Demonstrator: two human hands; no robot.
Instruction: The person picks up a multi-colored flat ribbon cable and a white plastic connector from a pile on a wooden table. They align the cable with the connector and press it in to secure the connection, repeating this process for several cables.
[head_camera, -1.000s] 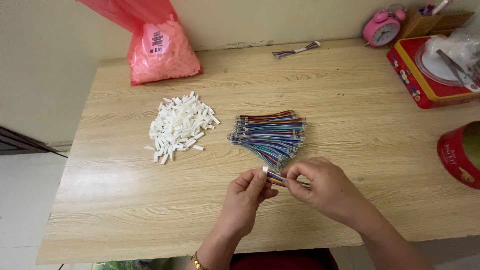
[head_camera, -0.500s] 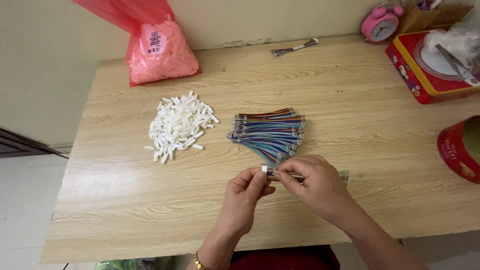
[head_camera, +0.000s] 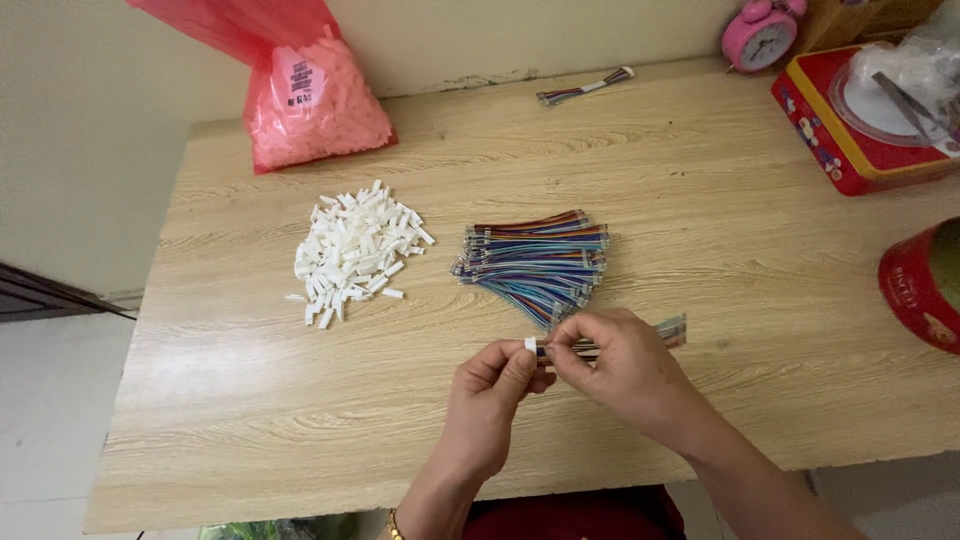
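My left hand (head_camera: 495, 390) pinches a small white plastic connector (head_camera: 531, 344) between thumb and forefinger. My right hand (head_camera: 620, 365) grips a short multicoloured ribbon cable (head_camera: 670, 330), whose near end meets the connector and whose far end sticks out to the right. Both hands hover just above the wooden table (head_camera: 250, 440), near its front edge. Just behind my hands lies a stack of the same coloured ribbon cables (head_camera: 535, 262). A heap of white connectors (head_camera: 352, 252) sits to its left.
A red plastic bag of white connectors (head_camera: 310, 100) leans at the back left. One finished cable (head_camera: 585, 88) lies at the back. A pink alarm clock (head_camera: 758, 38), a red tin box (head_camera: 850, 140) and a round red tin (head_camera: 925, 285) stand at the right.
My hands have stayed together near the front edge, shifting only slightly. The cable end and the white connector remain pressed together between my fingertips.
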